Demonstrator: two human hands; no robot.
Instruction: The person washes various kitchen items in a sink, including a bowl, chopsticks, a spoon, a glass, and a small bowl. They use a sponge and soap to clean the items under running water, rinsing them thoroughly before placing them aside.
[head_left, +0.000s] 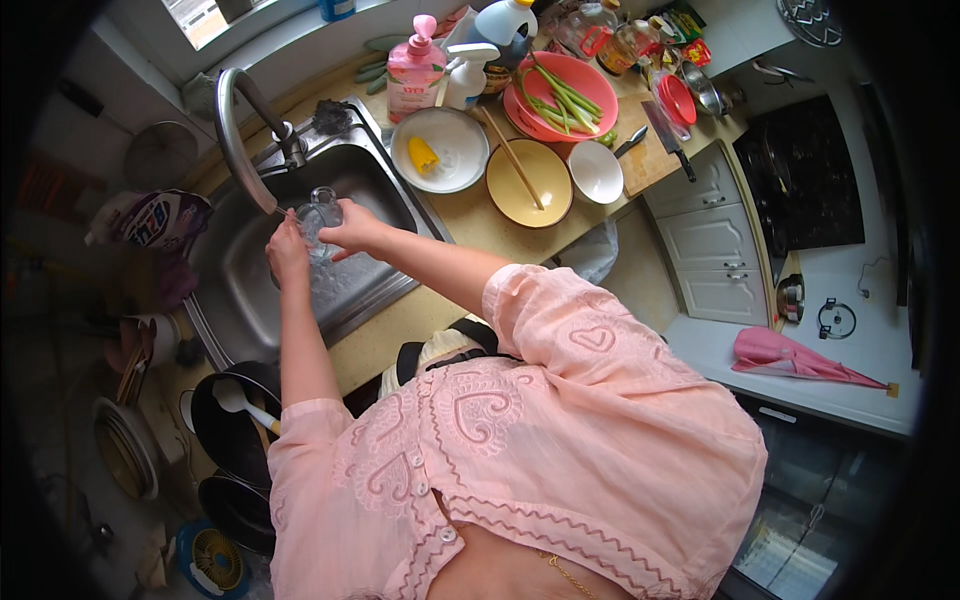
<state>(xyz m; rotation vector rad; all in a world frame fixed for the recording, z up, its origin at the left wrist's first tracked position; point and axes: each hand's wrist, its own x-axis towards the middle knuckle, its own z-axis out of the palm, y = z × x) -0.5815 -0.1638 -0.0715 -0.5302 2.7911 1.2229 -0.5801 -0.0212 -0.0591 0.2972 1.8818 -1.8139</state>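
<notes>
Over the steel sink (235,285), a clear glass cup (318,215) is held under the curved faucet (232,135). My left hand (288,250) closes on its left side, close to the spout's end. From the right, my right hand (352,228) grips the same cup with thumb and fingers. A round, ring-like part shows at the cup's far end; I cannot tell whether it is a handle. Water runs down into the basin below my hands.
Right of the sink stand a white bowl (455,135) with a yellow piece, a yellow bowl (510,185) with chopsticks, a small white bowl (597,172) and a pink basin (595,80) of green stalks. A knife (668,140) lies beyond. Black pans (225,430) sit lower left.
</notes>
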